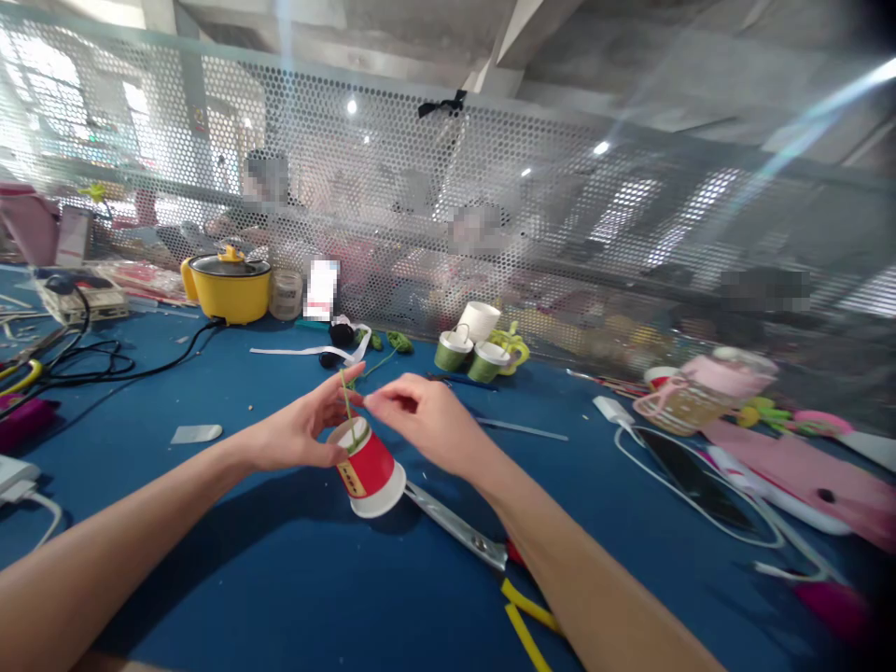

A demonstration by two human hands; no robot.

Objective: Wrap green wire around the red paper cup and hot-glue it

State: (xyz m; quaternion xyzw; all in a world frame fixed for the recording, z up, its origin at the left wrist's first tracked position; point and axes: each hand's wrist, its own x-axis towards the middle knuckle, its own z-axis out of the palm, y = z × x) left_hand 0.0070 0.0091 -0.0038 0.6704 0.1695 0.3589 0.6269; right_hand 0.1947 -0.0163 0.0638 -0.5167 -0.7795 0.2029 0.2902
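Note:
A red and white paper cup (372, 471) is tilted upside down above the blue table, its wide rim toward the lower right. My left hand (308, 429) holds it near its narrow end, thumb against the side and the other fingers partly hidden behind. Green yarn (348, 401) runs up from the cup's narrow end past my left fingers. Close by on the right, the fingertips of my right hand (427, 415) are pinched together at the yarn; the exact grip is hidden. Beyond the hands lies a green yarn ball (399, 343), its strand leading toward my fingers.
Scissors (455, 530) lie beside the cup under my right forearm, near yellow strips (526, 637). Green-wrapped cups (488, 361) stand by the perforated screen (392, 187). A yellow pot (230, 287) is back left; a phone (693, 476) with a cable lies right.

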